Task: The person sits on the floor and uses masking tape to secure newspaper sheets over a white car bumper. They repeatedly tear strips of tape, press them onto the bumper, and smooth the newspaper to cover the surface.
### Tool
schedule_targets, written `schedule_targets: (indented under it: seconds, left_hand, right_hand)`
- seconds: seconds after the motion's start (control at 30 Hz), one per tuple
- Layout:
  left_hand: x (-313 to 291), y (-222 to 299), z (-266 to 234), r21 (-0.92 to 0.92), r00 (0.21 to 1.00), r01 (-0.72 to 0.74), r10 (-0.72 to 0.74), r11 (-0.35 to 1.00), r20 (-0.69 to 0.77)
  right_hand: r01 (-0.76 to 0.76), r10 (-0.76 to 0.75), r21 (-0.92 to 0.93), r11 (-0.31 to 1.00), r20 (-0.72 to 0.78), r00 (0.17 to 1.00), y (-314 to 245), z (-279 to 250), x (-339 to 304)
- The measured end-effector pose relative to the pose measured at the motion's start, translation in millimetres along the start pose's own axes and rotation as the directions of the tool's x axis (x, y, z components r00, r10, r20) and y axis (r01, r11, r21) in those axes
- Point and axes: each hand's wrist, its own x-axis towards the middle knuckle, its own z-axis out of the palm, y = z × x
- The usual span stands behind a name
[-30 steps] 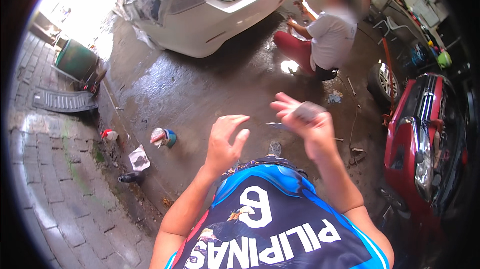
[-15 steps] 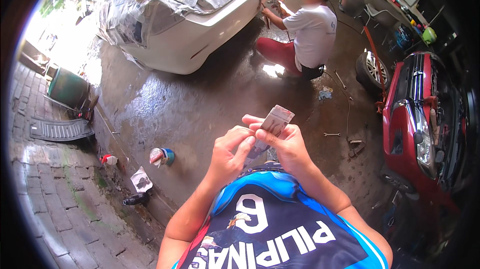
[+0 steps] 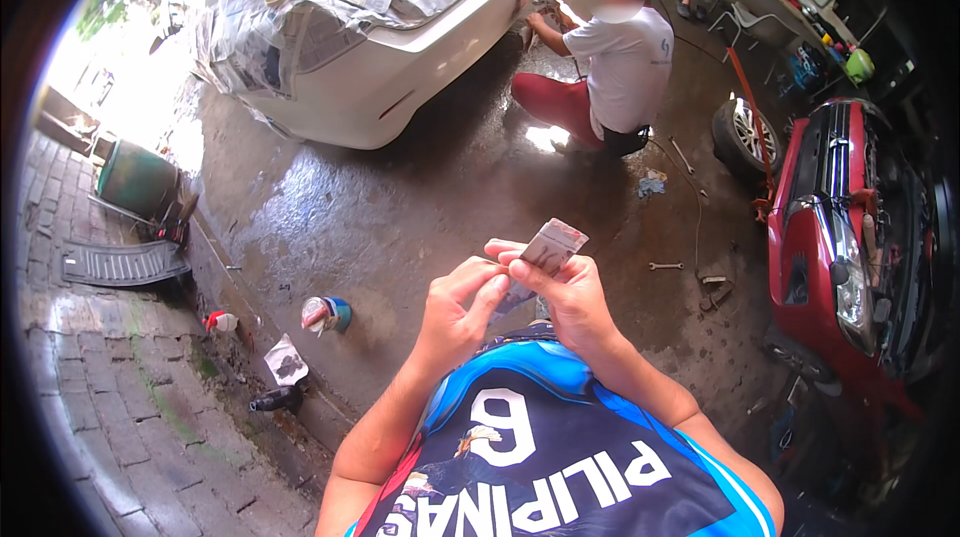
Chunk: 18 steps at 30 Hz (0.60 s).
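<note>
A folded strip of greyish printed paper (image 3: 549,249) is held up in front of my chest, with a small reddish mark near its top end. My right hand (image 3: 572,299) grips it, thumb lying across its front and fingers behind. Closed against its lower left side, my left hand (image 3: 462,305) pinches the strip between thumb and fingers. Part of the paper shows below, between the two hands. Their fingertips nearly meet, and the palms hide some of the strip.
Ahead, a white car (image 3: 400,77) is masked with newspaper, and a co-worker (image 3: 625,62) crouches at its bumper. A red car front (image 3: 815,237) stands right, near a loose wheel (image 3: 745,135). Wrenches (image 3: 666,266) lie on the wet floor. A paint can (image 3: 326,314) stands left.
The paper strip's top end has dipped slightly lower and tilted. Both hands keep their grip. The co-worker's arm has shifted a little at the bumper.
</note>
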Motion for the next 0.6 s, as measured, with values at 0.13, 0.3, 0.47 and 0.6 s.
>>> schedule_targets:
  seconds: [0.13, 0.3, 0.47, 0.6]
  left_hand:
    - [-3, -8, -1, 0.016, 0.999, 0.038, -0.038, 0.999, -0.017]
    - [-15, -24, -4, 0.175, 0.999, 0.041, -0.044, 0.984, 0.013]
    - [-11, -19, -24, 0.495, 0.997, -0.014, 0.051, 0.869, -0.062]
    - [4, -10, -4, 0.418, 0.974, -0.17, 0.216, 0.892, -0.065]
  right_hand:
    - [0.009, -0.009, -0.007, 1.0, -0.054, 0.999, 4, 0, 6]
    - [0.137, -0.128, 0.038, 0.99, -0.176, 0.976, -12, -19, 26]
    - [0.26, -0.285, -0.129, 0.957, -0.235, 0.929, -30, -31, 30]
    - [-0.044, 0.045, -0.118, 0.992, 0.013, 0.999, -16, -4, 18]
